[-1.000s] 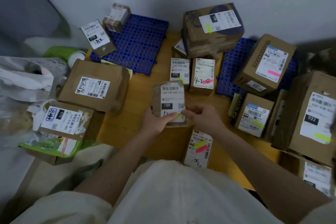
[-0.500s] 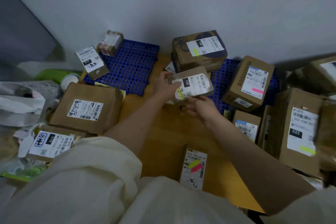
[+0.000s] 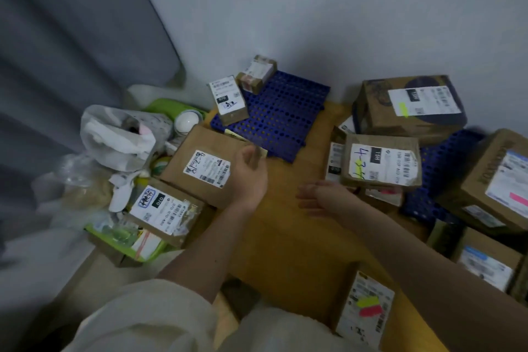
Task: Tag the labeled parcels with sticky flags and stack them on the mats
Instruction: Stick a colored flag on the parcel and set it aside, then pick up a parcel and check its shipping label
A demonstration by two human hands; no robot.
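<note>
The flagged parcel (image 3: 381,164) is a flat brown carton with a white shipping label, a black "15H" patch, handwritten blue numerals and a yellow-green sticky flag (image 3: 358,166) on the label. It lies on top of other small parcels at the inner edge of the right blue mat (image 3: 437,163), just below a larger carton (image 3: 408,107) that also carries a yellow-green flag.

The right hand (image 3: 323,198) hovers over the wooden table (image 3: 288,237) just in front of that stack, fingers straight and loose, touching nothing. The left hand (image 3: 251,173) is over the corner of a big brown parcel (image 3: 205,168) on the left, fingers loosely curled; whether they pinch anything cannot be told through the blur.

The left blue mat (image 3: 280,114) bears two small boxes at its far corner. A white plastic bag (image 3: 114,137) and more labelled cartons crowd the left side, and a parcel with yellow and pink flags (image 3: 363,308) lies nearest the person.
</note>
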